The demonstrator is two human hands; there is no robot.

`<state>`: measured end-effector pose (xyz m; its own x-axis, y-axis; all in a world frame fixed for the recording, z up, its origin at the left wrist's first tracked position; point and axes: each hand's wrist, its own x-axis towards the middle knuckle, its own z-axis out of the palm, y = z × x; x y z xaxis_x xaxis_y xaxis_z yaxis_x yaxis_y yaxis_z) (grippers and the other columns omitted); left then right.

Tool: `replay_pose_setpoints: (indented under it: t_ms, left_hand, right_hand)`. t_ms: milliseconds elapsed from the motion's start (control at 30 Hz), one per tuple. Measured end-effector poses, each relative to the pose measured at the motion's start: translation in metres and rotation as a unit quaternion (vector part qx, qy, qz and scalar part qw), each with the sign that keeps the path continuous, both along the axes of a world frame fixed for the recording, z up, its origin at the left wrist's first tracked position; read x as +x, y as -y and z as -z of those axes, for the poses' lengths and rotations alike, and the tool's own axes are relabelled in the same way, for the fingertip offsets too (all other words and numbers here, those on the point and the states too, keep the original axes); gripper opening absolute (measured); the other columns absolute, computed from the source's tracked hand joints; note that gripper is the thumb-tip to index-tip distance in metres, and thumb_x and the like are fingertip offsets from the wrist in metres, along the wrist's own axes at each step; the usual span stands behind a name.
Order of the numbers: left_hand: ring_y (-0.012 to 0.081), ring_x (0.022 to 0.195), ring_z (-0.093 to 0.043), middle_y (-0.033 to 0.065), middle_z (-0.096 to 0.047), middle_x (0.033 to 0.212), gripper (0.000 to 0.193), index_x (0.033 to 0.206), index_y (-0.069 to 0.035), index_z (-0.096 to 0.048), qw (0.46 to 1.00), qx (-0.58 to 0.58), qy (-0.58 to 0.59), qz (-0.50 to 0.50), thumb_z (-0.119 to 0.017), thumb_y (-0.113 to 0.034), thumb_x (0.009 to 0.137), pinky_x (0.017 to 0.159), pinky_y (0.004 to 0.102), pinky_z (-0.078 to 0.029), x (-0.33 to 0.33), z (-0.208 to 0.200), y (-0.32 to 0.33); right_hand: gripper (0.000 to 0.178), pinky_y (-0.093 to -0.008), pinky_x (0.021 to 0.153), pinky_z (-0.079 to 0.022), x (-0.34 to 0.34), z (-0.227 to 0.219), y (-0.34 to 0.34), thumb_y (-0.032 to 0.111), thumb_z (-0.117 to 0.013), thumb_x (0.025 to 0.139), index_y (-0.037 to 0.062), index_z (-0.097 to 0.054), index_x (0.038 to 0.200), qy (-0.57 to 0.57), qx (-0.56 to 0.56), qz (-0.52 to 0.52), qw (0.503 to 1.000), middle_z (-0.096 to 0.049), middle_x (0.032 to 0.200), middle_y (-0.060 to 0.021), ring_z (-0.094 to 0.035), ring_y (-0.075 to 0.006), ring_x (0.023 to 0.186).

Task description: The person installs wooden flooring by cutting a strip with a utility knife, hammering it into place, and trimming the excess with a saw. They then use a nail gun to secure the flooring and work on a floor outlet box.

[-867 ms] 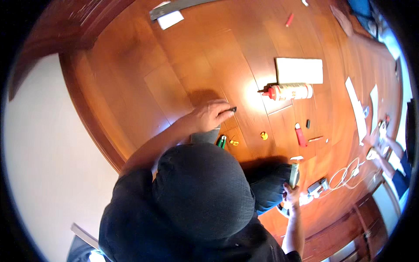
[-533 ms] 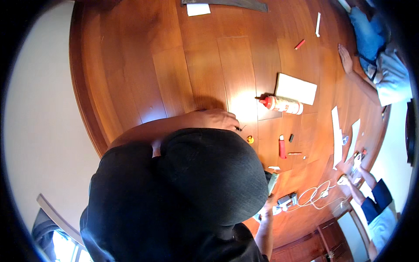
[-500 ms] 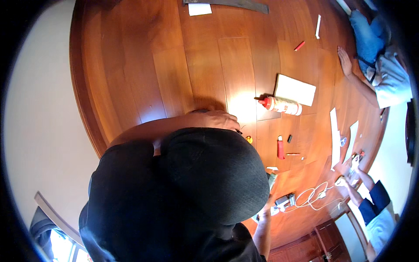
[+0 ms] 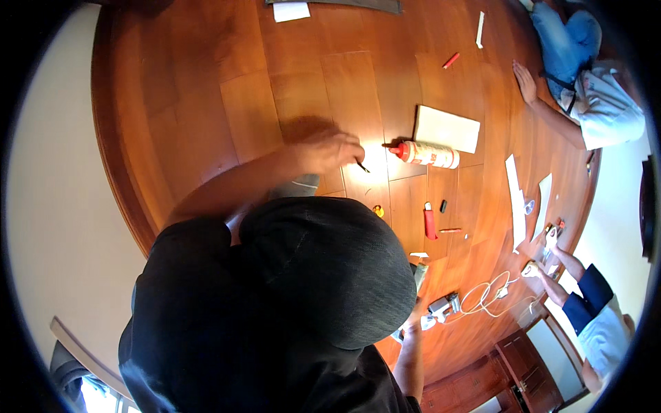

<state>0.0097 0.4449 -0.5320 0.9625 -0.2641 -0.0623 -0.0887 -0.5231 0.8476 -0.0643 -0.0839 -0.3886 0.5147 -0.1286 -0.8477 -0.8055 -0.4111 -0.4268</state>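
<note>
Likely home: plank floor point(image 4: 206, 103), wooden door point(image 4: 529, 375)

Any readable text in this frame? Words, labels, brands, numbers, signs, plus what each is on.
None legible enough to quote.
Bottle with the red nozzle: printing on its side, too small and blurred to read.
Red-handled tool: no text legible.
White rectangular piece: no writing visible.
Small dark object in the left grip: too small to tell if it is marked.

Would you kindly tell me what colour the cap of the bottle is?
The bottle cap is red, best seen in the head view.
</note>
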Motion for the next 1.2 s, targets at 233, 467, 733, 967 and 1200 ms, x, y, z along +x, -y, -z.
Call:
replay_pose_setpoints:
  t_ms: [233,467,733,967,1200]
  left_hand:
    - [0.0298,0.123,-0.058,0.0079,-0.065,0.11,0.017,0.108,-0.014,-0.07,0.957,0.273,0.103,-0.006,-0.062,-0.012,0.092,0.105,0.0457,-0.05,0.111,-0.027,-0.074]
    - [0.033,0.117,-0.062,0.0086,-0.06,0.116,0.018,0.11,-0.01,-0.062,0.95,0.298,0.088,-0.023,-0.057,-0.014,0.093,0.088,0.0458,-0.06,0.134,0.008,-0.045]
    - [0.032,0.127,-0.056,0.0082,-0.055,0.129,0.027,0.124,-0.013,-0.061,0.968,0.234,0.077,-0.054,-0.052,-0.021,0.1,0.099,0.0474,-0.057,0.133,0.025,-0.061]
    - [0.033,0.133,-0.053,0.0105,-0.055,0.129,0.028,0.125,-0.015,-0.063,0.974,0.225,0.024,-0.029,-0.049,-0.025,0.103,0.105,0.0442,-0.052,0.149,0.027,-0.073]
    - [0.0296,0.12,-0.057,0.0068,-0.057,0.121,0.026,0.119,-0.012,-0.065,0.979,0.196,0.031,-0.046,-0.048,-0.024,0.103,0.102,0.0429,-0.053,0.151,0.031,-0.076]
  right_hand:
    - [0.038,-0.0274,0.035,-0.031,0.01,-0.002,-0.009,0.028,-0.077,0.095,0.0075,-0.055,0.072,-0.022,-0.035,-0.039,0.998,-0.051,0.055,-0.0014,-0.047,-0.012,0.038]
    - [0.02,-0.0298,0.057,-0.051,0.072,-0.087,-0.091,0.018,-0.065,0.102,0.0,-0.066,0.094,-0.005,-0.055,-0.171,0.984,-0.064,0.077,-0.005,-0.062,-0.0135,0.064]
    - [0.068,-0.0354,0.077,-0.057,0.2,-0.188,-0.206,0.054,-0.05,0.107,0.0026,-0.041,0.151,0.337,0.127,-0.274,0.891,-0.061,0.096,-0.0085,-0.062,-0.0202,0.079]
    - [0.052,-0.0575,0.119,-0.039,0.233,-0.136,-0.278,0.025,-0.061,0.104,0.0161,-0.046,0.153,0.175,0.575,-0.108,0.792,-0.03,0.165,-0.0269,-0.042,-0.0447,0.147]
    - [0.042,-0.0465,0.094,-0.054,0.244,-0.11,-0.287,0.037,-0.079,0.093,0.0049,-0.064,0.116,0.117,0.324,-0.206,0.916,-0.066,0.114,-0.0259,-0.065,-0.0351,0.109]
